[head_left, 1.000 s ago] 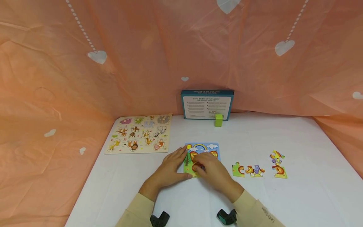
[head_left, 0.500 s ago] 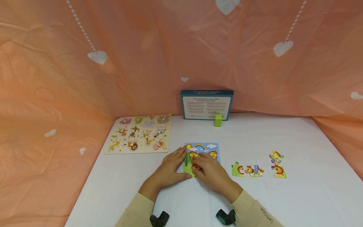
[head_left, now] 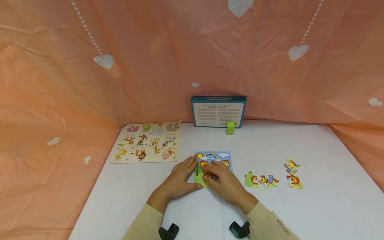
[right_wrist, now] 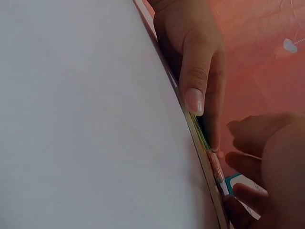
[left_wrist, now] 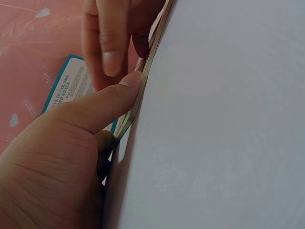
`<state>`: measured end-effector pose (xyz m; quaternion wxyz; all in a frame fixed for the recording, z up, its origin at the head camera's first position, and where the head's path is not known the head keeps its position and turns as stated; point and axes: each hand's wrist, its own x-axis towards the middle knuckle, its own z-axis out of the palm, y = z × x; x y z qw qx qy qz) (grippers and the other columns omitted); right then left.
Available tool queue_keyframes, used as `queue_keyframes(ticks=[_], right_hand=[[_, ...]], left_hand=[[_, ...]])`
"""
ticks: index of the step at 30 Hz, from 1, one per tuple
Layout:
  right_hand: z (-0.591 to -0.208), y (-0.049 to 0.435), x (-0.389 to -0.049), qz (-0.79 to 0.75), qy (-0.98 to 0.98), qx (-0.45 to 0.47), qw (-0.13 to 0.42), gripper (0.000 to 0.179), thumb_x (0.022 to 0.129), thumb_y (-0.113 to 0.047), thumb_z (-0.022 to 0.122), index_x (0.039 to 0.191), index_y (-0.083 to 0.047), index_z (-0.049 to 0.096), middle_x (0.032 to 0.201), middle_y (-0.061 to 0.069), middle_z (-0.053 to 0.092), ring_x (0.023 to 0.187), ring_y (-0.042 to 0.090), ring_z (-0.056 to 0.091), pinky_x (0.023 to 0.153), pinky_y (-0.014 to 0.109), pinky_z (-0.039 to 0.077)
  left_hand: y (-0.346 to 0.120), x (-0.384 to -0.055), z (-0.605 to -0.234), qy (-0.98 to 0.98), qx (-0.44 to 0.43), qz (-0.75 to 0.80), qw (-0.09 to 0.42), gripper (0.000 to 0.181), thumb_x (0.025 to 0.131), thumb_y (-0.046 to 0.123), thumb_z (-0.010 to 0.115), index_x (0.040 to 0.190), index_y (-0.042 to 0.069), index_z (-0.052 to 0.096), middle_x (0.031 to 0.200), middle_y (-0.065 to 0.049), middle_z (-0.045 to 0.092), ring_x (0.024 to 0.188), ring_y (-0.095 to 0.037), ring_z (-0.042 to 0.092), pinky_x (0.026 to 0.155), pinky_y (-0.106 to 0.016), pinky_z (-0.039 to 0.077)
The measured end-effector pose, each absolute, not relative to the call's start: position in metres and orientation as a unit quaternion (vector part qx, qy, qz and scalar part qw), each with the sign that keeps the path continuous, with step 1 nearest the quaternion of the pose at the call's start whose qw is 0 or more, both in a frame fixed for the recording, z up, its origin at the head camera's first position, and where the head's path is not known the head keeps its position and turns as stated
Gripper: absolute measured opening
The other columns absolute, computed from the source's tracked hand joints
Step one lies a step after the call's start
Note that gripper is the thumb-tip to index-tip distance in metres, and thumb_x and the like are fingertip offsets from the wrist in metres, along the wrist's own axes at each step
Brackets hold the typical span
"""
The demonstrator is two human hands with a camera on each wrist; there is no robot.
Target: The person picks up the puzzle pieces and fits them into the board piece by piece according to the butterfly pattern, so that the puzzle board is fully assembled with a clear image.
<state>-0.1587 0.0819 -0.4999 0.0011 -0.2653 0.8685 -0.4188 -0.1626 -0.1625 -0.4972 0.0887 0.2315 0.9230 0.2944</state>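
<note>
In the head view a small jigsaw board (head_left: 223,156) with a rainbow, sun and butterfly-like wings lies flat at the middle of the table. My left hand (head_left: 182,176) rests along its left side with straight fingers, the thumb on the near edge. The left wrist view shows that thumb (left_wrist: 114,100) lying against the board's rim. Over the board's centre is my right hand (head_left: 225,181), its thumb and fingers bent slightly and spread. No piece shows between them, though the hand covers part of the picture. Several loose puzzle pieces (head_left: 251,180) lie to the right.
An animal peg puzzle board (head_left: 147,143) lies at the back left. A blue and white box (head_left: 219,113) stands at the back, with a green block (head_left: 230,128) before it. Peach cloth (head_left: 150,66) with hearts hangs behind the white table (head_left: 315,143).
My right thumb and fingers shift slightly over the jigsaw board. The left hand stays in place, and the loose pieces lie as before.
</note>
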Motion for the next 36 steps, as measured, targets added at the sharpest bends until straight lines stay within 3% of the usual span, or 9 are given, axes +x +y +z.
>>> queue_keyframes(ticks=[3,6,10,16,27,32,36], right_hand=[[-0.5,0.085,-0.157,-0.461,0.849,-0.259,-0.022,0.036,0.103,-0.015,0.079,0.137,-0.005,0.075,0.139,0.004,0.071,0.137,0.031,0.06,0.114,0.055,0.047],[-0.5,0.091,-0.154,-0.501,0.825,-0.257,-0.041,0.033,0.102,-0.011,0.079,0.134,-0.004,0.075,0.13,0.005,0.074,0.118,0.026,0.068,0.1,0.043,0.058],[-0.501,0.103,-0.149,-0.553,0.793,-0.252,-0.044,0.031,0.103,-0.008,0.077,0.134,-0.002,0.073,0.124,0.01,0.075,0.104,0.024,0.071,0.084,0.032,0.062],[-0.503,0.127,-0.144,-0.59,0.772,-0.233,-0.048,0.032,0.104,-0.003,0.073,0.136,0.002,0.069,0.123,0.013,0.075,0.107,0.019,0.071,0.087,0.03,0.06],[-0.496,0.179,-0.143,-0.629,0.746,-0.216,-0.04,0.037,0.115,-0.002,0.047,0.149,0.009,0.056,0.131,0.027,0.068,0.114,0.024,0.07,0.089,0.029,0.058],[-0.494,0.199,-0.144,-0.631,0.744,-0.212,-0.057,0.039,0.115,-0.002,0.042,0.149,0.013,0.051,0.131,0.024,0.068,0.116,0.02,0.068,0.098,0.022,0.052],[-0.494,0.214,-0.149,-0.629,0.745,-0.21,-0.075,0.04,0.114,0.001,0.043,0.152,0.007,0.053,0.131,0.018,0.069,0.119,0.018,0.067,0.103,0.018,0.047]], left_hand=[[-0.163,-0.163,-0.498,0.923,0.232,0.297,0.086,0.099,0.094,0.055,0.08,0.17,0.007,0.037,0.18,0.0,0.021,0.165,-0.025,0.015,0.13,-0.054,0.013],[-0.163,-0.163,-0.499,0.922,0.233,0.297,0.084,0.099,0.094,0.056,0.08,0.169,0.007,0.037,0.179,0.0,0.021,0.165,-0.024,0.016,0.13,-0.053,0.013],[-0.162,-0.163,-0.499,0.922,0.234,0.297,0.084,0.099,0.094,0.056,0.08,0.17,0.007,0.036,0.18,0.001,0.02,0.165,-0.023,0.015,0.13,-0.053,0.013],[-0.162,-0.162,-0.497,0.921,0.236,0.299,0.085,0.1,0.095,0.053,0.081,0.17,0.006,0.034,0.18,-0.002,0.02,0.165,-0.023,0.014,0.13,-0.052,0.012],[-0.162,-0.162,-0.5,0.92,0.229,0.306,0.088,0.1,0.094,0.053,0.082,0.17,0.006,0.035,0.18,0.001,0.019,0.165,-0.022,0.013,0.13,-0.052,0.011],[-0.162,-0.162,-0.499,0.919,0.226,0.308,0.094,0.101,0.094,0.054,0.081,0.17,0.007,0.035,0.18,0.002,0.019,0.165,-0.022,0.012,0.13,-0.052,0.01],[-0.163,-0.162,-0.499,0.919,0.227,0.308,0.093,0.1,0.095,0.055,0.081,0.17,0.008,0.035,0.18,0.002,0.018,0.165,-0.022,0.012,0.13,-0.053,0.01]])
